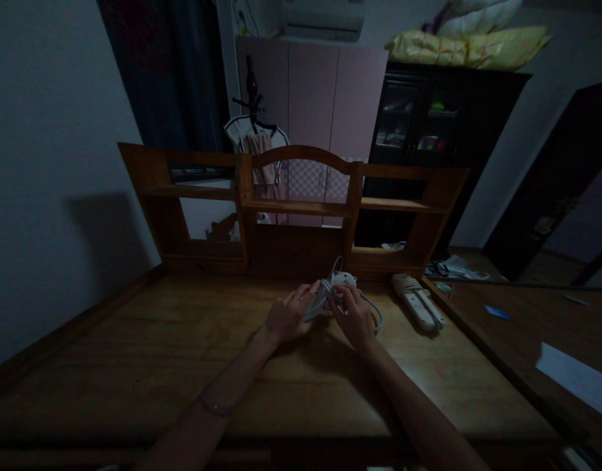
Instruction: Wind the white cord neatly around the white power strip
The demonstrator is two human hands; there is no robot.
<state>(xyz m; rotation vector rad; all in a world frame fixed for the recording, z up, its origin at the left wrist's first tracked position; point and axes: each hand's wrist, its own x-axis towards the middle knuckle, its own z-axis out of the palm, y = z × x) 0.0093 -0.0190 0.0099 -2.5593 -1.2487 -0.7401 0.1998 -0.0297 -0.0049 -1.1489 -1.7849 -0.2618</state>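
My left hand (pixel 291 314) is closed around a bundle of looped white cable (pixel 319 302) above the desk. The fingers of my right hand (pixel 355 317) pinch the same cable from the other side. A white body with dark spots, which looks like a power strip (pixel 346 279), sits just behind my fingers and is partly hidden by them. One loop of cable sticks up above it, and another hangs to the right of my right hand. To the right, a second white power strip (pixel 421 307) lies on the desk with its cord wrapped round one end.
The wooden desk (pixel 183 366) carries a wooden shelf unit (pixel 301 208) along its back edge. A lower brown surface on the right holds a white sheet of paper (pixel 578 378) and a blue card (pixel 497 312). A wall (pixel 50 196) borders the desk's left side.
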